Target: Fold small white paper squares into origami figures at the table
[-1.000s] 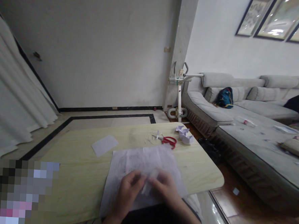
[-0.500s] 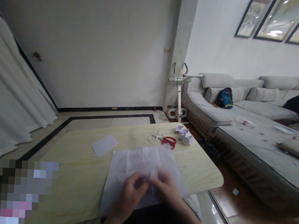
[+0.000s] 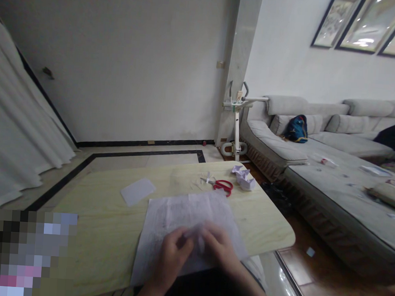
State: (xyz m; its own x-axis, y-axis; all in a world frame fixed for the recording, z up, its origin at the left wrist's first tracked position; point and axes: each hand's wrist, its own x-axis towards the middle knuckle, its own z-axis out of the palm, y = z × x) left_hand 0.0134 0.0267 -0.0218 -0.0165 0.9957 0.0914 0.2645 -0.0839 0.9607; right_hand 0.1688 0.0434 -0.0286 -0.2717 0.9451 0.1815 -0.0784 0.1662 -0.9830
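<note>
My left hand (image 3: 177,249) and my right hand (image 3: 219,244) come together near the table's front edge. Between their fingertips is a small piece of white paper (image 3: 199,234), blurred and partly covered, so its exact shape is unclear. Both hands have their fingers closed on it. Under them lies a large printed sheet (image 3: 176,211), creased. Just beyond that sheet rest red-handled scissors (image 3: 222,185), with thin paper scraps around the blades. A few folded white paper pieces (image 3: 245,181) stand at the far right corner.
A white paper piece (image 3: 137,191) lies on the left half of the pale wooden table (image 3: 102,231). To the right is a long grey sofa (image 3: 335,187) with a blue backpack (image 3: 298,128). A white exercise machine (image 3: 238,123) stands behind the table.
The small paper between my fingers has shifted and turned, and shows differently now. My hands stay in nearly the same place. The scissors and other papers have not moved.
</note>
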